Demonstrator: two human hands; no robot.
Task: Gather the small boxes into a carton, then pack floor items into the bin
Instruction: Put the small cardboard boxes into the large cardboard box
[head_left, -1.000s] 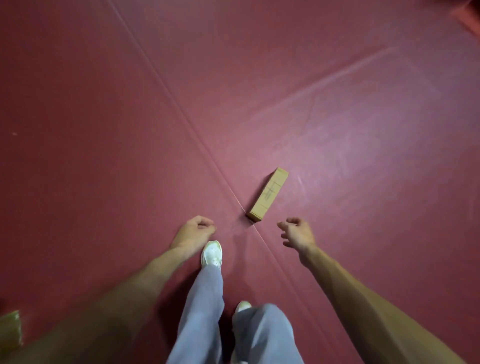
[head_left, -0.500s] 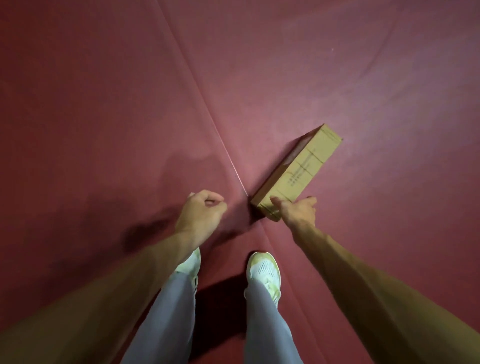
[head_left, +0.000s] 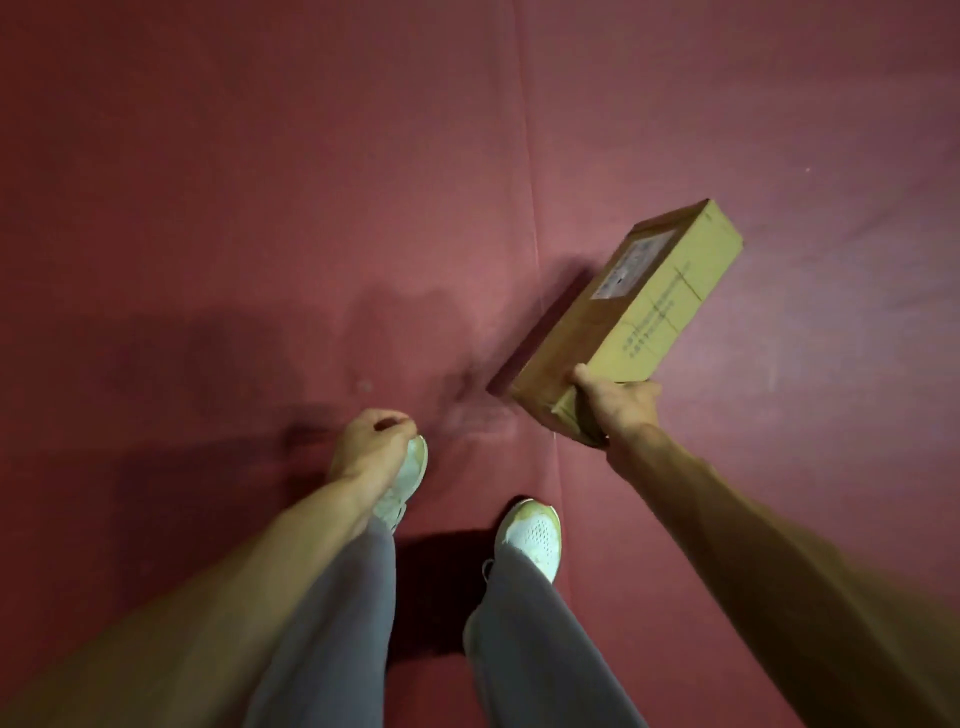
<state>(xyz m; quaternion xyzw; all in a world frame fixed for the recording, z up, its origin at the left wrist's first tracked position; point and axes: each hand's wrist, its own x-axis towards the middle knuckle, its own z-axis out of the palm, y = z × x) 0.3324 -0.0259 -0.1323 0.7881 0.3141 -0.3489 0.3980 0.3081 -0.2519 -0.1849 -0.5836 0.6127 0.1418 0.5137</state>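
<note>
A long, narrow brown cardboard box (head_left: 639, 312) with a white label and printed lines hangs tilted above the red floor, its far end up and to the right. My right hand (head_left: 618, 402) grips its near end, thumb on the top face. My left hand (head_left: 371, 441) hovers over my left shoe with fingers loosely curled and nothing in it. No carton or bin is in view.
Red floor mat (head_left: 260, 208) fills the view, with a seam (head_left: 530, 208) running up from between my feet. My two white shoes (head_left: 532, 538) and grey trouser legs stand at the bottom centre. The box's shadow lies on the mat to its left.
My right hand reached the box on the floor, closed on its near end and lifted it off the mat. My feet stepped closer. The left hand stayed low and curled.
</note>
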